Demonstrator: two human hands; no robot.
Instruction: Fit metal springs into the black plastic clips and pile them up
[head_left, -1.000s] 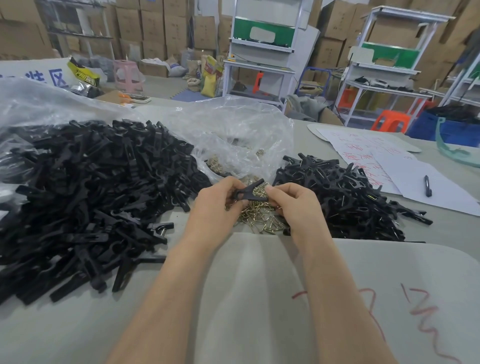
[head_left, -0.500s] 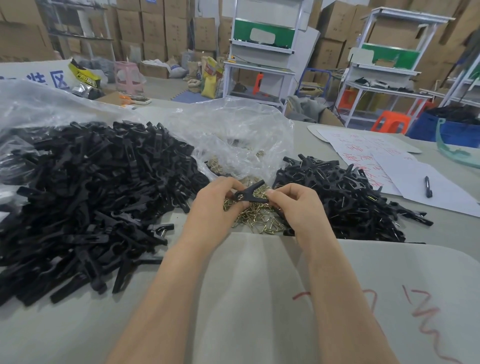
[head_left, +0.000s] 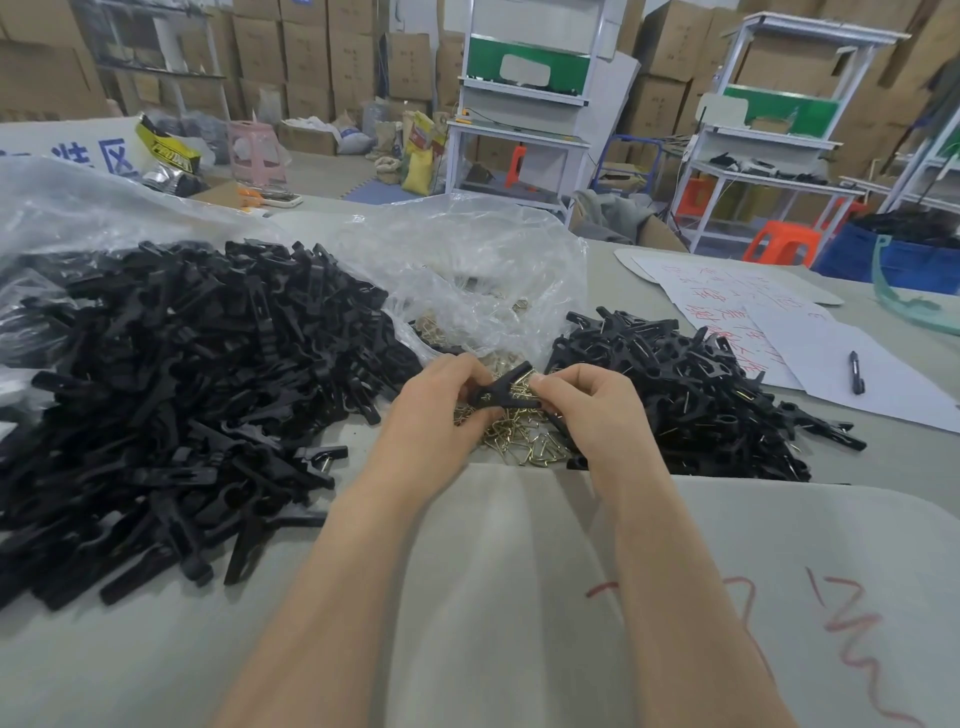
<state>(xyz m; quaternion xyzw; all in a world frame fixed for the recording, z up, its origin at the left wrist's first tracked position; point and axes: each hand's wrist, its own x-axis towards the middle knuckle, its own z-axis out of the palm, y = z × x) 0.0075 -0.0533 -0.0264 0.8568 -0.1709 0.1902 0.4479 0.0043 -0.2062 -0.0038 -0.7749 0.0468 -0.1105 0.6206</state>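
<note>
Both hands meet over a small heap of brass-coloured metal springs (head_left: 519, 441) at the table's middle. My left hand (head_left: 436, 421) pinches the near end of a black plastic clip (head_left: 501, 389), whose far jaws stand apart in a V. My right hand (head_left: 592, 410) grips the clip's other side, its thumb and forefinger pressed against a spring at the jaws. A big heap of loose black clip parts (head_left: 171, 395) spreads to the left. A smaller pile of black clips with springs (head_left: 685, 395) lies to the right.
Crumpled clear plastic bags (head_left: 467, 270) lie behind the springs and over the left heap. White sheets with red writing (head_left: 753, 312) and a black pen (head_left: 856, 378) sit at the right. Grey cloth (head_left: 519, 597) covers the table; shelving, boxes and stools stand beyond.
The clip has turned between my fingers, its jaws now pointing up and away, more spread. Both hands have stayed over the spring heap, shifting only slightly.
</note>
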